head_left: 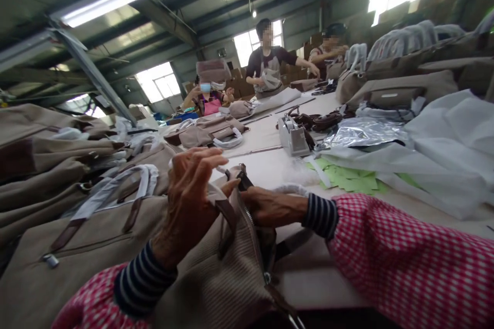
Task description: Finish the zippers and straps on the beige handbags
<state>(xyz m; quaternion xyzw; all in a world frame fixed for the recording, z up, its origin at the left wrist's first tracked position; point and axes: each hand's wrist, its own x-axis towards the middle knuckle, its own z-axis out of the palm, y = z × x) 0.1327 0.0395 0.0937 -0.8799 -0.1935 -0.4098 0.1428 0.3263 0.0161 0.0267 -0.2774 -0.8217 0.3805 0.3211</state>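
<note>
A beige ribbed handbag (227, 272) with brown trim stands tilted in front of me, its zipped top partly open. My left hand (189, 200) is at its near side, by a white-wrapped handle. The fingers are raised and apart from the thumb, which touches the bag's upper edge. My right hand (270, 205) is closed at the far end of the zip opening, gripping the bag's edge near a dark strip. Its fingertips are partly hidden by the bag. Another handle wrapped in white shows behind the right wrist.
Similar handbags (88, 236) are piled on the left. A tape dispenser (293, 136), brown straps (320, 121), green paper pieces (347, 175) and white wrapping sheets (455, 144) lie on the table (262, 139). More bags (405, 87) are stacked at right. Several co-workers (270, 61) stand beyond.
</note>
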